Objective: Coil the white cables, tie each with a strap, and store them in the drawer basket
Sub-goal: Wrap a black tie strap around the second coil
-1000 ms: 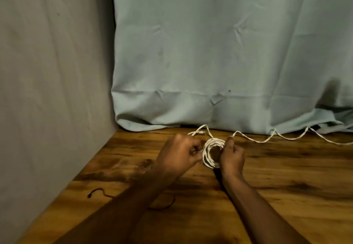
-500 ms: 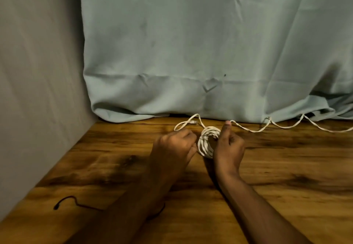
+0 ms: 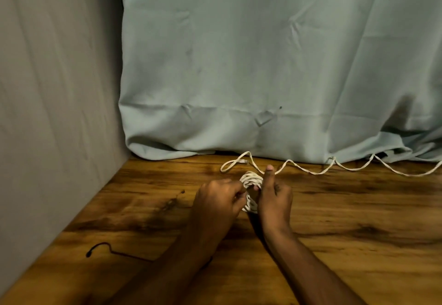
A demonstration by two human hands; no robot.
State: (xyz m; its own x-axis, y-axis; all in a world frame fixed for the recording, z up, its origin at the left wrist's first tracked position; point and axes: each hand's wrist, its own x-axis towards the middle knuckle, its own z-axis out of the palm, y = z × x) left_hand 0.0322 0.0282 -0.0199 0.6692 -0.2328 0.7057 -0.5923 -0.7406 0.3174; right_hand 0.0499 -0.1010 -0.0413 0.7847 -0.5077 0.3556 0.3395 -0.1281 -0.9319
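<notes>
Wooden counter (image 3: 334, 209): we note both hands (image 3: 215, 199) (image 3: 275, 199) pinching the coil (image 3: 251, 180); the loose tail (image 3: 311, 171) may snag and unwind it.

I can find no text, label, brand, number or sign to read anywhere in my view.
</notes>
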